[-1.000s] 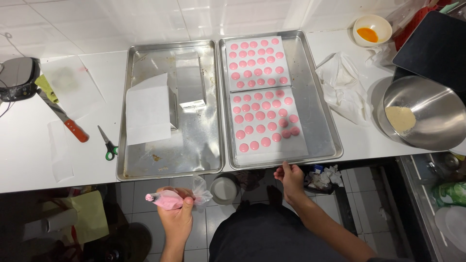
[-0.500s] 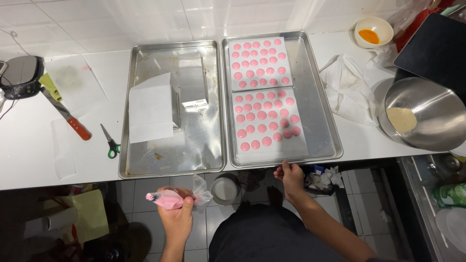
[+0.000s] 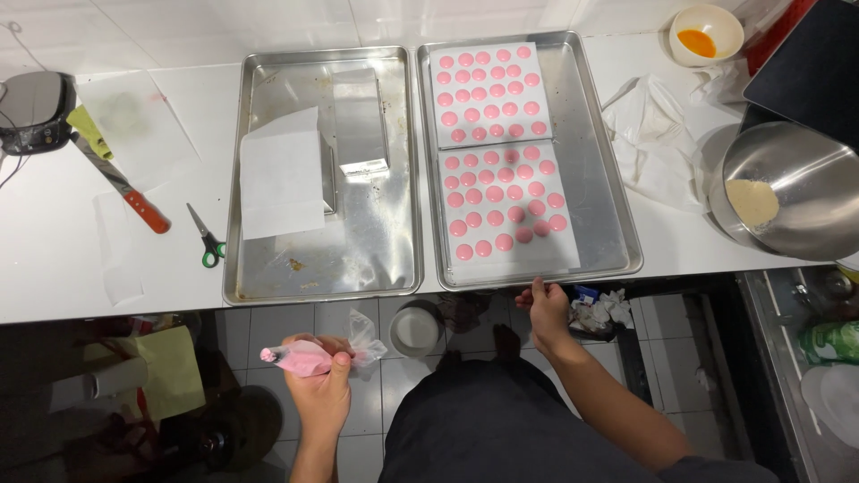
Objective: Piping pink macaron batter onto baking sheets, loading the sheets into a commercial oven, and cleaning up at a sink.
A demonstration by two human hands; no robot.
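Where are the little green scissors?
The scissors lie on the white counter, just left of the left tray, near the red-handled knife.

Right hand [image 3: 548,309], earlier just below the counter's front edge, now grips the near rim of the right tray [image 3: 608,161]; tray shifted slightly.

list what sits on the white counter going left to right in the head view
dark scale → red-handled knife → green-handled scissors → steel tray with white paper → steel tray of pink piped rounds → crumpled plastic → steel mixing bowl
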